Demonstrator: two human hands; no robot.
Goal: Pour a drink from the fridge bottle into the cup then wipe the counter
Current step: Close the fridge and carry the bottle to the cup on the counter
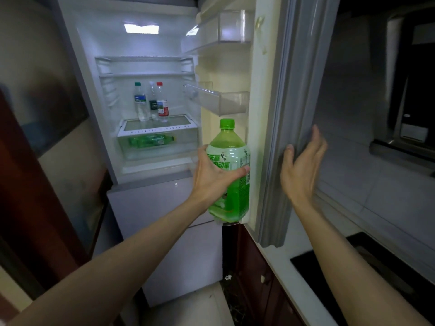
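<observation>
A large green tea bottle (231, 161) with a green cap stands upright in the lowest shelf of the open fridge door (270, 128). My left hand (211, 175) is wrapped around its middle from the left. My right hand (303, 165) has its fingers spread and rests against the door's grey edge seal, holding nothing. No cup is in view.
Inside the lit fridge three small bottles (151, 102) stand on a glass shelf, and a green bottle (150, 140) lies in the drawer below. A white counter (334, 196) with a black cooktop (353, 262) runs to the right. Dark wooden cabinets (256, 274) sit beneath it.
</observation>
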